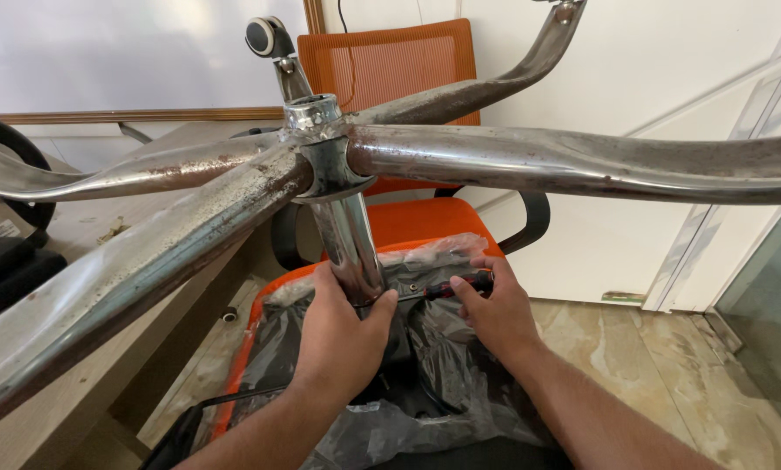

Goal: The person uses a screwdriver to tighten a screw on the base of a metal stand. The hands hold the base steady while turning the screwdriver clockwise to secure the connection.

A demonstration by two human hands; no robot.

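- My left hand [338, 335] is wrapped tight around the pole [349, 244], which stands straight up from it.
- My right hand [493, 315] pinches the screwdriver [447, 287], lying sideways, tip toward the pole.

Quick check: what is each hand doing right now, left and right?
Left hand: closed around the chrome column of the upturned chair base.
Right hand: closed on a screwdriver with a black and red handle.
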